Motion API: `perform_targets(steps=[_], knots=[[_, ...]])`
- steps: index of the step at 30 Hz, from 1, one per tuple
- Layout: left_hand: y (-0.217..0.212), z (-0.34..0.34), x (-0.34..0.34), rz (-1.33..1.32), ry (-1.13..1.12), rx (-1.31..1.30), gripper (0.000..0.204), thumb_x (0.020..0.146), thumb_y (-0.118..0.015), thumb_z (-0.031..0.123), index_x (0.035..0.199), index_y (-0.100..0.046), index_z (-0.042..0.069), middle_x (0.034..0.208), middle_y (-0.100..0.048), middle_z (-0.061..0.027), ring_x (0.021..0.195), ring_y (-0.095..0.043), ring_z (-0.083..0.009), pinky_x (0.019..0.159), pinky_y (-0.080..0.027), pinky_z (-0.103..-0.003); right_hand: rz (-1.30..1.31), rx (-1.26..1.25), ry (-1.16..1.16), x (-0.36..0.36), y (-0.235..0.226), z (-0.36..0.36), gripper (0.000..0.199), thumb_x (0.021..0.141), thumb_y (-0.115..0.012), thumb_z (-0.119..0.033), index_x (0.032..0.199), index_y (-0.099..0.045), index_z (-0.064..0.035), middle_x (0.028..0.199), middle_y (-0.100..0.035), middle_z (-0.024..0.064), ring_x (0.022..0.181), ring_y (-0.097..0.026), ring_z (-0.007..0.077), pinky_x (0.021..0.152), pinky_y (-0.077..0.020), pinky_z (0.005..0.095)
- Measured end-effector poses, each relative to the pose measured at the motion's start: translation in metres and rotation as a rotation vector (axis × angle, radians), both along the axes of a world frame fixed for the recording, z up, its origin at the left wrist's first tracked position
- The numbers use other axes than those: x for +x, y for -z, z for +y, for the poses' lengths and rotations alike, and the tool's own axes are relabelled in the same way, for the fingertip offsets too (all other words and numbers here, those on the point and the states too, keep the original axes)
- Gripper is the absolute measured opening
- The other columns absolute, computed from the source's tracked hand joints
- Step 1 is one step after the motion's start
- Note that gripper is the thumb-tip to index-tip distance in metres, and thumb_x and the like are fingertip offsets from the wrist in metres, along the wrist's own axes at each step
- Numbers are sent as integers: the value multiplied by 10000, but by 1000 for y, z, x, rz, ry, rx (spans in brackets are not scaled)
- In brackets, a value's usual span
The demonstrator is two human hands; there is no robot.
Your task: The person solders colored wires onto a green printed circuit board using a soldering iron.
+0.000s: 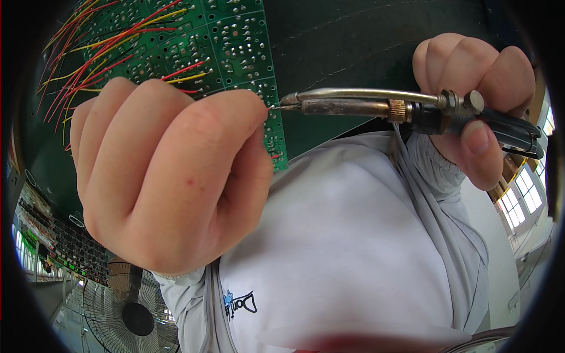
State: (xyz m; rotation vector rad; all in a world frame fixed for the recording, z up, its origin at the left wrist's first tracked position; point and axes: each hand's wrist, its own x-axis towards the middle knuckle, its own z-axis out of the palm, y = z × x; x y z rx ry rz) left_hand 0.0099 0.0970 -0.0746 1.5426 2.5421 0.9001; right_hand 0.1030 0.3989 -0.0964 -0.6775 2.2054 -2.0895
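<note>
Two hands work at a green circuit board (235, 41) bristling with red and yellow wires (106, 53). The left hand (170, 176) is curled closed at the board's lower edge; what it pinches is hidden. The right hand (477, 100), well right of the board, grips a soldering iron (376, 105) whose tip touches the board's edge beside the left fingertips.
</note>
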Motion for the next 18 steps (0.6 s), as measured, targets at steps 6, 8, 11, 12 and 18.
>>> perform_targets(steps=[6,8,11,12,18], knots=[[5,4,1,-11,7,30,239,617,-753,-69,817,-712,56,648,-575,-18,576,-498,-195,594,-398,-317,5,20,5,1,-1,1,291,847,-682,-252,938,-430,-138,777,-533,56,555,-405,106,502,-309,272],[6,4,3,-6,-22,53,240,615,-752,-73,814,-711,55,635,-555,-13,571,-491,-194,594,-397,-316,15,23,-7,-1,0,1,291,843,-681,-250,941,-431,-136,777,-534,58,554,-405,106,499,-309,273],[5,3,3,-10,-25,54,243,613,-750,-78,813,-709,52,632,-543,-11,572,-484,-191,592,-395,-319,25,17,-8,-2,1,0,291,834,-678,-247,942,-434,-131,776,-533,62,552,-402,109,497,-309,274],[5,3,3,-9,-26,52,243,613,-750,-78,813,-709,52,632,-543,-11,572,-484,-191,592,-395,-319,26,13,-11,-3,1,0,291,830,-677,-248,941,-435,-130,775,-534,64,551,-401,110,495,-308,275],[6,4,5,-22,-62,81,247,610,-750,-82,812,-707,53,635,-537,-11,573,-475,-186,581,-383,-310,34,32,-3,-3,0,-1,294,823,-676,-251,937,-435,-128,774,-536,66,545,-400,113,487,-303,275]])
